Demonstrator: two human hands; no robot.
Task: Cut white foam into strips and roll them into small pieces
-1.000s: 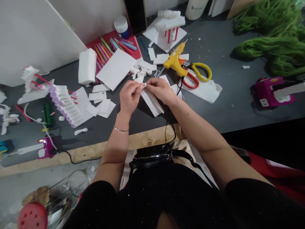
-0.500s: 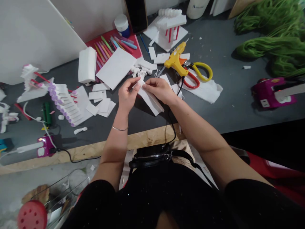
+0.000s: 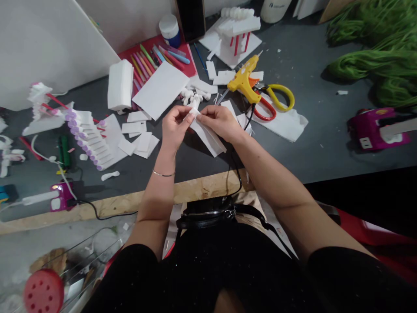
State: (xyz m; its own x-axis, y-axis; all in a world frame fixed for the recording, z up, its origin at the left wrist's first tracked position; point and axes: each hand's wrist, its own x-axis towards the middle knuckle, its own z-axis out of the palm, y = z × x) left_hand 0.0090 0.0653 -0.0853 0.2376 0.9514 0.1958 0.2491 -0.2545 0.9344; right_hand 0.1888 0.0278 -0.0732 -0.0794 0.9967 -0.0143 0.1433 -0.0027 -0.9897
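A long white strip (image 3: pixel 210 138), soft like tissue or thin foam, is pinched at its upper end between my two hands. My left hand (image 3: pixel 174 124) closes thumb and fingers on that end from the left. From the right, my right hand (image 3: pixel 223 123) grips the same end, its fingertips almost touching the left thumb. The strip's lower part hangs toward the table's front edge. Just beyond my fingertips lie white knobbly pieces (image 3: pixel 193 96). A yellow glue gun (image 3: pixel 246 80) rests to the right, beside pliers with red and yellow handles (image 3: pixel 283 95).
White stair-like model (image 3: pixel 89 139) with purple dots stands left. White rectangles (image 3: pixel 143 143), a folded white stack (image 3: pixel 120 84) and colored pens (image 3: pixel 146 65) lie nearer. Green yarn (image 3: pixel 368 65) and a purple power block (image 3: pixel 374 130) are right. A black cable (image 3: pixel 239 174) crosses the wooden edge (image 3: pixel 208 184).
The view has shifted slightly, so the tabletop things appear a little to the right. Both hands keep their pinch on the white strip, with only small finger movement.
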